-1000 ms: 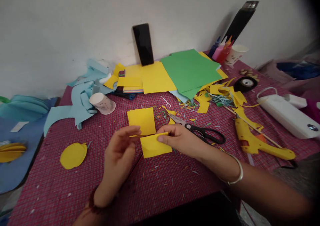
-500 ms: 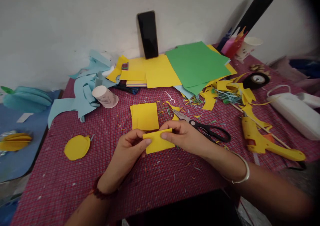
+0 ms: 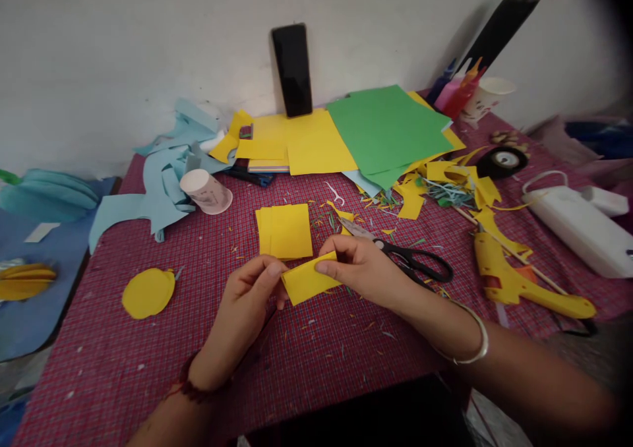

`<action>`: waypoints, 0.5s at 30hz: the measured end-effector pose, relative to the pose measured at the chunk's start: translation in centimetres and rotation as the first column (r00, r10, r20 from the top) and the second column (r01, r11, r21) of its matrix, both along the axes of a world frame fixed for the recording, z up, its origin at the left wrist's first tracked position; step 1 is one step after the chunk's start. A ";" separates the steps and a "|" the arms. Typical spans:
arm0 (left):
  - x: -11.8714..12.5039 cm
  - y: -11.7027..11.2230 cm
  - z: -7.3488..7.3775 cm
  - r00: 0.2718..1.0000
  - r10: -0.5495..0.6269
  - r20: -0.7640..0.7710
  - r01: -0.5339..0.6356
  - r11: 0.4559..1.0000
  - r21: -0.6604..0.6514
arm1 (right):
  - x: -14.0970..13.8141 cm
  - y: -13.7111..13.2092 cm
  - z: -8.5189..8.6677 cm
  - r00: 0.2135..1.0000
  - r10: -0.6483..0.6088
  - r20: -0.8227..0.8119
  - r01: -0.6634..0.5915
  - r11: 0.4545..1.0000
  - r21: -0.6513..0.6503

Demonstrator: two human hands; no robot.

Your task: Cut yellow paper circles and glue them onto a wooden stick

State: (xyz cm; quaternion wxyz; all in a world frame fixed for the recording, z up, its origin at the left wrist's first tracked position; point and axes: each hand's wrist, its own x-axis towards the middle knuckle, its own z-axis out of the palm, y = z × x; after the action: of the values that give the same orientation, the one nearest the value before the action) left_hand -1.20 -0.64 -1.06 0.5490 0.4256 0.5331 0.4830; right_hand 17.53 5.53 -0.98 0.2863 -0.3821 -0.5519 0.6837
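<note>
Both my hands hold a small folded yellow paper piece point(image 3: 306, 280) just above the red checked tablecloth point(image 3: 316, 361). My left hand point(image 3: 247, 305) pinches its left end with thumb and fingers. My right hand point(image 3: 363, 269) pinches its right upper edge. A stack of yellow paper squares point(image 3: 284, 231) lies just behind the held piece. Black-handled scissors point(image 3: 405, 256) lie right behind my right hand. A yellow paper circle point(image 3: 147, 293) lies to the left.
A yellow glue gun point(image 3: 519, 281), black tape roll point(image 3: 504, 160), white case point(image 3: 576, 221), green sheets point(image 3: 388, 130), yellow sheets point(image 3: 306, 145), blue paper scraps point(image 3: 158, 190), a tipped paper cup point(image 3: 205, 192), a phone point(image 3: 293, 70) against the wall and glue bottles point(image 3: 457, 91) crowd the table.
The yellow piece has gone from a wider flap to a narrower folded strip, and now tilts down at its left end. My left hand closed onto it.
</note>
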 end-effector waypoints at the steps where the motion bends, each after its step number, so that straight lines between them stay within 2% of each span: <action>1: 0.0 0.0 0.0 1.000 -0.002 0.024 0.002 1.000 -0.016 | 0.0 0.0 0.1 1.000 0.003 0.002 -0.003 1.000 0.000; 6: -0.2 0.3 -0.4 0.995 -0.031 0.093 0.038 0.996 -0.080 | 0.0 0.0 0.6 1.000 0.009 0.000 -0.009 1.000 0.014; 12: -0.5 0.4 -0.4 0.996 -0.093 -0.013 0.092 0.991 -0.092 | 0.1 0.1 0.8 0.998 0.015 0.057 -0.021 0.994 0.110; 15: -0.5 0.4 -0.4 0.992 -0.128 -0.011 0.126 0.986 -0.109 | 0.1 0.0 0.8 0.998 0.024 0.063 -0.032 0.992 0.124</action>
State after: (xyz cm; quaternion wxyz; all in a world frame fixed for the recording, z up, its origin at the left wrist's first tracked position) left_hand -1.67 -0.24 -1.44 0.5959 0.4327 0.5352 0.4139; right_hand 17.62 5.55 -0.18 0.2829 -0.3765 -0.6073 0.6398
